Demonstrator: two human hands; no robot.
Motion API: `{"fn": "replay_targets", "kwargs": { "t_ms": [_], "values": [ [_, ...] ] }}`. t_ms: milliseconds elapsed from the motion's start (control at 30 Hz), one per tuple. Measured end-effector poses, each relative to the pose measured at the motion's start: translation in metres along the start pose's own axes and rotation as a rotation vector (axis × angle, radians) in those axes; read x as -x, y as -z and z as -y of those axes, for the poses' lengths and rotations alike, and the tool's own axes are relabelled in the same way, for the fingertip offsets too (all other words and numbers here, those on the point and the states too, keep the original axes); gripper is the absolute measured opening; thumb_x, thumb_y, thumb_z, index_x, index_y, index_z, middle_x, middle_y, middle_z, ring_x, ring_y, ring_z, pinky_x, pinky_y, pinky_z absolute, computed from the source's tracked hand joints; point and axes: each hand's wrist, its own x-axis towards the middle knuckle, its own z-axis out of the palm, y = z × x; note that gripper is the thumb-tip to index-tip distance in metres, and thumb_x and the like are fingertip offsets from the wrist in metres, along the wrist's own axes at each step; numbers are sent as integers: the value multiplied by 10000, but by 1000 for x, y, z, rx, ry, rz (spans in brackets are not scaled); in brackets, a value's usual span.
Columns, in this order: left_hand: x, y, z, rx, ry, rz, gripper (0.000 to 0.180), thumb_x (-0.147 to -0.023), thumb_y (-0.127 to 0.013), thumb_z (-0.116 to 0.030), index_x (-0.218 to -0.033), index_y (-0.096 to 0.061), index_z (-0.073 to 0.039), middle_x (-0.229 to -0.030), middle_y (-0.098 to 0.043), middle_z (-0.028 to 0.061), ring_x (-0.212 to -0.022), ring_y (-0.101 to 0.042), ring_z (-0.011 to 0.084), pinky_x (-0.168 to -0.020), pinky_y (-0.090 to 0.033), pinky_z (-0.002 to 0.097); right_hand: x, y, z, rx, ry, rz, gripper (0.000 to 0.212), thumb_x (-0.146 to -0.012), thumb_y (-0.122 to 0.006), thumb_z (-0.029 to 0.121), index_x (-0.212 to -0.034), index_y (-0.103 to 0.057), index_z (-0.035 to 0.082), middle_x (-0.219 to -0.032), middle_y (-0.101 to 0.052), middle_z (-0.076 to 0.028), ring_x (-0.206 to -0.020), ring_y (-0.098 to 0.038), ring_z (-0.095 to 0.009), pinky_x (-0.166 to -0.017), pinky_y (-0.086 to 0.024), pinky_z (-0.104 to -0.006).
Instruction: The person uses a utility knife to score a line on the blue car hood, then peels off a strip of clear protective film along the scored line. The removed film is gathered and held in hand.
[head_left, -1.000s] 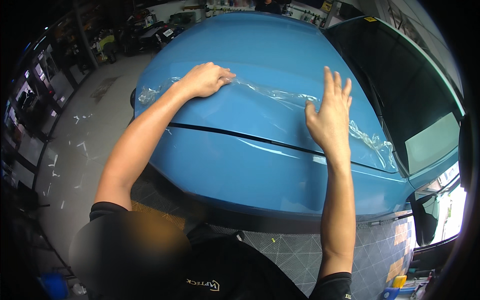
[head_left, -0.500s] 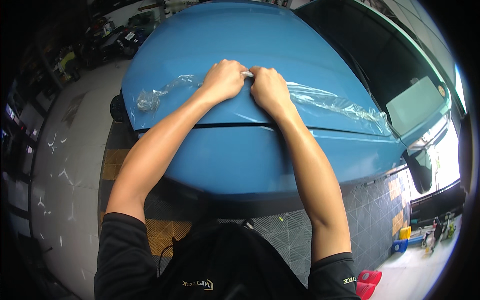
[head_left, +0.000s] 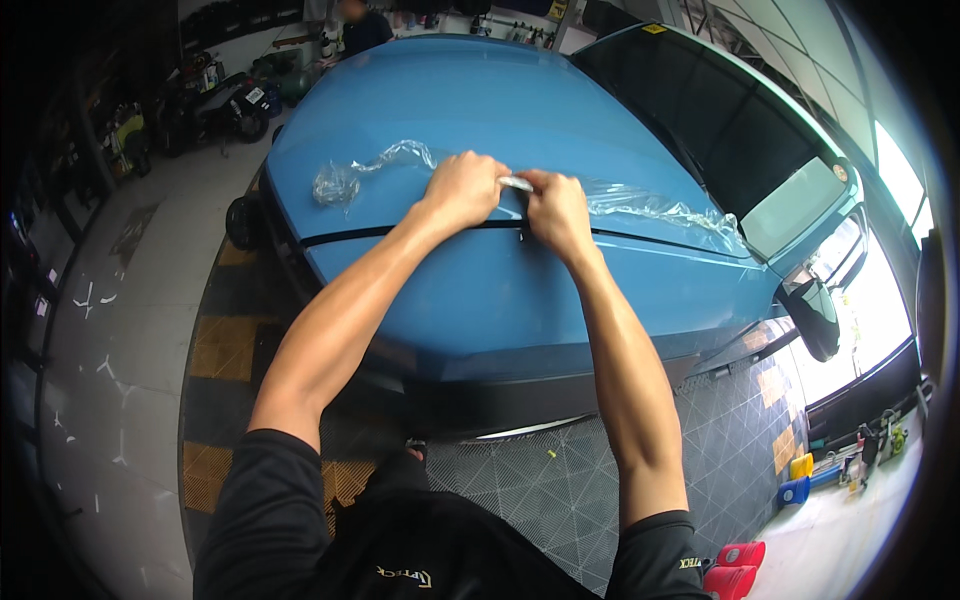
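A long, bunched strip of clear plastic film (head_left: 655, 205) stretches across the blue car hood (head_left: 440, 90), just above the dark gap over the fender (head_left: 450, 290). Its left end is crumpled into a loose wad on the paint. My left hand (head_left: 464, 192) is closed around the middle of the strip, knuckles up. Close beside it, my right hand (head_left: 560, 214) grips the same strip. A short twisted piece shows taut between the two fists. Both hands are over the hood near the gap, and my fingertips are mostly hidden.
The windshield (head_left: 700, 110) rises at right, with a side mirror (head_left: 812, 320) sticking out below it. A person (head_left: 366, 32) stands beyond the car. At far left is a parked motorcycle (head_left: 240, 105). Red containers (head_left: 735, 580) and a blue one (head_left: 794, 491) sit at lower right.
Both hands, still gripping the film, appear slightly lower and farther right. My view has shifted, bringing a person behind the car into sight.
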Motion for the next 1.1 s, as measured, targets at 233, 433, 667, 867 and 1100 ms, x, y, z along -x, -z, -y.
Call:
{"fn": "replay_targets", "kwargs": {
  "t_ms": [233,433,667,867,1100],
  "values": [
    [24,-14,1,-16,-144,-122,309,-990,-629,-232,-1216,-738,-51,-1288,-699,170,-1280,-619,343,-1099,-481,463,21,3,0,-29,64,45,318,-893,-582,-61,-1171,-730,-14,-1192,-712,-228,-1257,-630,-377,-1117,-460,-456],
    [13,0,27,151,-169,-85,381,-927,-738,-245,-1281,-719,-104,-1445,-603,168,-1387,-529,353,-1206,-374,454,12,12,-8,-92,91,64,244,-952,-558,-4,-1118,-736,-1,-1159,-729,-212,-1128,-686,-405,-1047,-509,-503],
    [23,65,76,-275,83,-200,461,-867,-792,-316,-1298,-722,-168,-1517,-553,128,-1460,-440,358,-1215,-340,501,-52,30,-3,114,187,121,353,-818,-564,-1,-1109,-758,45,-936,-728,-258,-875,-714,-434,-841,-576,-514],
    [-8,103,94,-134,412,95,478,-923,-739,-335,-1341,-675,-112,-1322,-685,190,-1208,-659,382,-1059,-506,423,-83,17,24,244,233,122,547,-869,-628,156,-1402,-597,39,-1379,-609,-250,-1313,-561,-427,-1134,-413,-561],
    [1,77,120,-177,148,177,665,-895,-769,-381,-1478,-564,-136,-1567,-479,192,-1434,-475,383,-1164,-420,430,-119,-59,71,292,168,476,447,-912,-667,272,-1303,-653,56,-1275,-668,-232,-1254,-602,-411,-1113,-428,-555]
  ]
}}
